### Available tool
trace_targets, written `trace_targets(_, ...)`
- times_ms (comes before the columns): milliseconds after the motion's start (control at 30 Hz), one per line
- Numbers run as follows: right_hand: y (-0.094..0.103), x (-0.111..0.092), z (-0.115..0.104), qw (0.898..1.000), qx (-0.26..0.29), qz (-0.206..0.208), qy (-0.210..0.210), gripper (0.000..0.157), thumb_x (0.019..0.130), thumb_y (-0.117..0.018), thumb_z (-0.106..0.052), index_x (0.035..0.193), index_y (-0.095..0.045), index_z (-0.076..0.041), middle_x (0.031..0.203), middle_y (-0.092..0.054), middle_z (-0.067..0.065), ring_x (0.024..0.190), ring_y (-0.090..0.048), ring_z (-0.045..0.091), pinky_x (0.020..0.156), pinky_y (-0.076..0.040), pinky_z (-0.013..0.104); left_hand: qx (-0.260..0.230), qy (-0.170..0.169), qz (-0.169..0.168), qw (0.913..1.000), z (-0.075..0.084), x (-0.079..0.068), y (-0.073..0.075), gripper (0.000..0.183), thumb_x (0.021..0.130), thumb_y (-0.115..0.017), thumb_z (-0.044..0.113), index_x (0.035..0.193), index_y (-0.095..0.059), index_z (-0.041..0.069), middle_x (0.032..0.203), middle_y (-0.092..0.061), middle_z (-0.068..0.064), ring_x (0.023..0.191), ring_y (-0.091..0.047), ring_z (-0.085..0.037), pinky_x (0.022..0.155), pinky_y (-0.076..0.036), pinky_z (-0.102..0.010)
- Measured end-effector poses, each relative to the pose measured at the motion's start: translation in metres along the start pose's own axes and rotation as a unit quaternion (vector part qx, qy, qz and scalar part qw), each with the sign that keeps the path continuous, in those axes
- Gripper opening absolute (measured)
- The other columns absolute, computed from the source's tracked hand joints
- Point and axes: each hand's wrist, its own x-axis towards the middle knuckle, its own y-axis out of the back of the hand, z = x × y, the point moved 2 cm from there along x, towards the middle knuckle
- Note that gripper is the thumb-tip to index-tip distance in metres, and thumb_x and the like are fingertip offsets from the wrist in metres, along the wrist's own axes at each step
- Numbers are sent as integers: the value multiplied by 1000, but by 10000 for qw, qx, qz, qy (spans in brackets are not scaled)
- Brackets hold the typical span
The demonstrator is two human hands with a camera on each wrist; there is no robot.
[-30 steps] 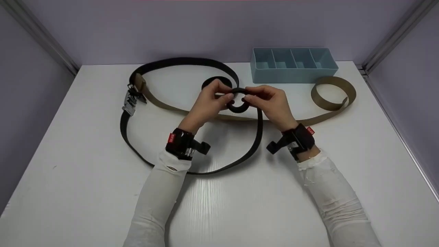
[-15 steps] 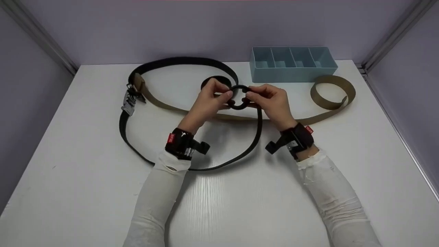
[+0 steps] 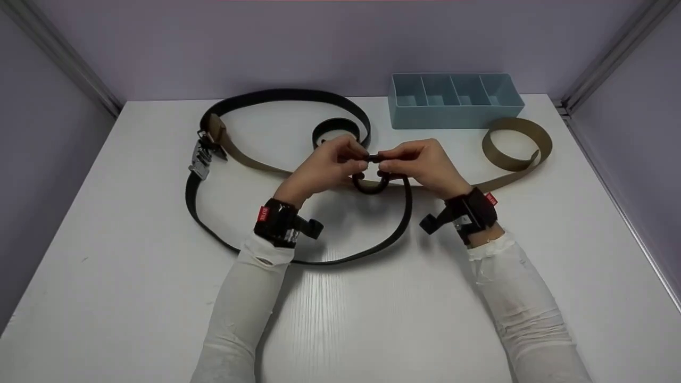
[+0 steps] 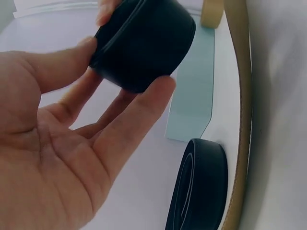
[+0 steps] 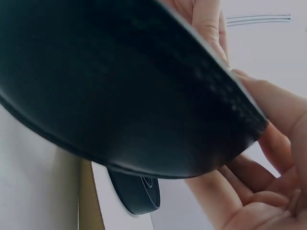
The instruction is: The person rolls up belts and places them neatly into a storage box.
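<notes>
From afar, I pinch a black strap end [image 4: 151, 55] between left hand [image 3: 327, 166] and right hand [image 3: 426, 164], another coil [image 3: 336, 122] apparently finished, the long middle [image 3: 287, 94] likely remaining.

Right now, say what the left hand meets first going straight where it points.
Beyond the curled, smooth black strap it pinches, the left hand would probably meet the right hand first; depth is unclear.

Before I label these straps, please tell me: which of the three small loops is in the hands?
The raised black loop, pinched by the left hand and right hand. The second black loop and the brown loop rest on the table.
</notes>
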Motion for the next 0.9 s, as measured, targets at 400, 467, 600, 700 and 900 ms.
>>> trace_targets(400,-11,3,4,9878,781,1070,813,22,94,-78,-5,114,-74,3,114,-73,18,99,-75,25,88,-61,35,-1231,-228,1015,9869,5,2,-5,16,104,-63,5,117,-57,0,121,-60,-16,104,-70,-31,88,-61,-36)
trace_targets(467,-13,3,6,9855,941,1117,867,22,95,-76,-2,116,-72,4,112,-72,19,97,-75,26,88,-61,36,-1440,-216,1228,9817,5,2,-4,15,104,-62,5,118,-56,1,123,-58,-17,106,-70,-33,89,-61,-35)
trace_targets(600,-14,3,7,9844,1029,1143,859,23,94,-75,1,117,-72,5,109,-72,20,96,-76,26,88,-61,39,-1594,-130,1380,9774,4,2,-3,15,105,-61,5,117,-54,2,125,-57,-17,107,-70,-32,90,-60,-35)
trace_targets(700,-12,3,6,9858,971,1127,777,24,93,-77,0,116,-73,5,108,-73,20,95,-76,26,88,-61,40,-1520,-12,1243,9805,4,1,-1,16,105,-62,7,117,-53,2,125,-57,-16,106,-70,-31,89,-61,-36)
trace_targets(900,-5,2,3,9928,825,710,503,25,92,-79,-4,115,-75,5,108,-75,18,94,-77,25,87,-61,38,-958,117,725,9927,4,-1,4,25,104,-66,14,125,-56,4,124,-61,-13,106,-67,-26,89,-60,-37)
